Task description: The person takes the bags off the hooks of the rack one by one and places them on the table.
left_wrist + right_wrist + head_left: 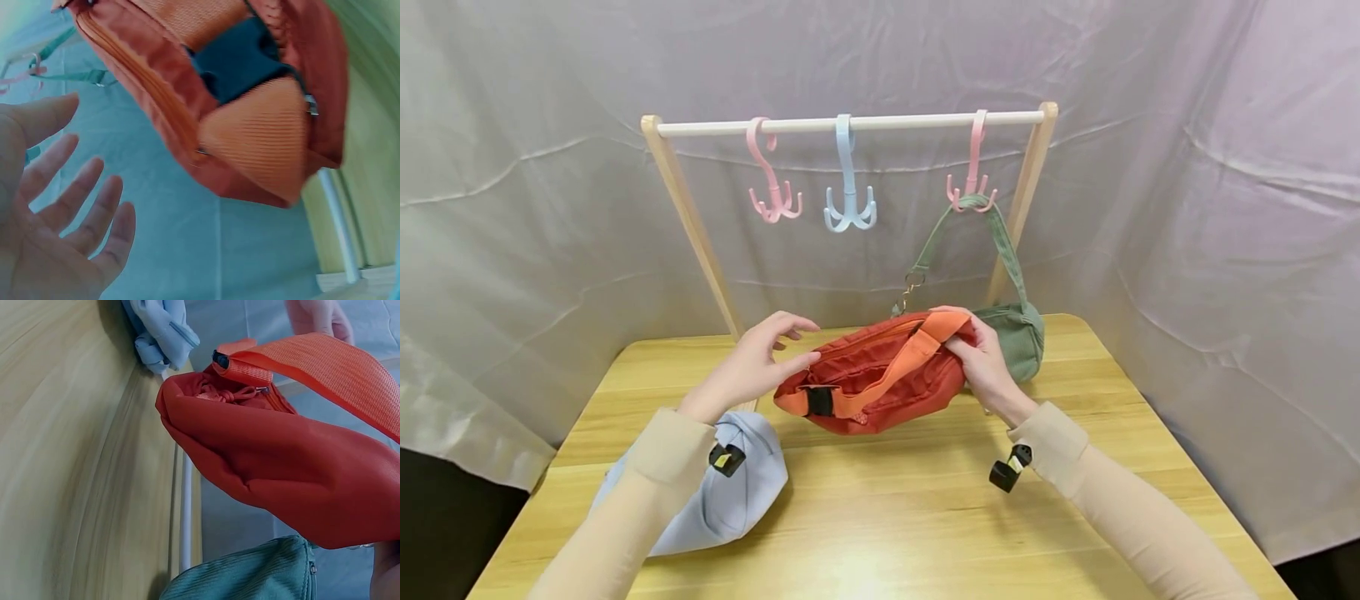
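A red fanny pack with an orange strap and a black buckle is held above the table. My right hand grips its right end, thumb on the near side and fingers mostly hidden behind it. Beside the pack's left end is my left hand, its fingers spread and loosely bent. The left wrist view shows a gap between that hand and the pack. From the right wrist, the pack's smooth red underside fills the middle, hiding most of the right hand.
A rack with a white rail carries a pink hook, a blue hook and another pink hook. A green corduroy bag hangs by its strap from the right one. A light blue bag lies on the wooden table.
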`<state>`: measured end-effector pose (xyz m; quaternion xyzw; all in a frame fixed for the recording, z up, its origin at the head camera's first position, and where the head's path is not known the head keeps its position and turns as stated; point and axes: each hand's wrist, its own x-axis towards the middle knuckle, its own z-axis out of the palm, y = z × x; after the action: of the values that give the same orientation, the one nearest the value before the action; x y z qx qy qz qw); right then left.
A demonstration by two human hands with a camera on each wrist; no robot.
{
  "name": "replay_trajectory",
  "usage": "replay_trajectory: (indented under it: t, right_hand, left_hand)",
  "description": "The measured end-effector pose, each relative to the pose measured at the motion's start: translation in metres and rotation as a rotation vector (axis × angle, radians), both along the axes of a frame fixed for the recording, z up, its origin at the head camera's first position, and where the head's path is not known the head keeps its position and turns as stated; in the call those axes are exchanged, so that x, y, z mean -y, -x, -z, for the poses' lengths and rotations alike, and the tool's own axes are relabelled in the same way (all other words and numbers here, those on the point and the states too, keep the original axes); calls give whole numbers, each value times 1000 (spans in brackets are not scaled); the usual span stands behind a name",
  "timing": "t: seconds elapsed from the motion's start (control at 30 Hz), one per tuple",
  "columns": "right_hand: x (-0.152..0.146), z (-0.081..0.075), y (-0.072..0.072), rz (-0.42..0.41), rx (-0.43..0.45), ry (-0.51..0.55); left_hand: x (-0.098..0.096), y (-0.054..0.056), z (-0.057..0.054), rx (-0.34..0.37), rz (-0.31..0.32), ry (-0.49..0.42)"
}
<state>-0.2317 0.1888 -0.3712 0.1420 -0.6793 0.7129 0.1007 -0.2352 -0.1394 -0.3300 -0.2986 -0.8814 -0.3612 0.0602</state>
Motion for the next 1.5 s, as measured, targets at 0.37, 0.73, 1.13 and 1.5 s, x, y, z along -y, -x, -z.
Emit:
replay_trajectory:
  t: [0.37,0.73,1.13,1.5]
  right_hand:
    - [0,2,-4,-4,24,132]
    - [0,7,-10,14,117,275]
    - [1,14,-9,31,118,337]
    - [0,15,-8,2,145,334]
  left_hand:
    - [13,2,23,257,-57,-72]
    - [9,6,37,349,25,5]
    - [9,3,45,465,158,5]
    - [8,5,51,417,171,-46]
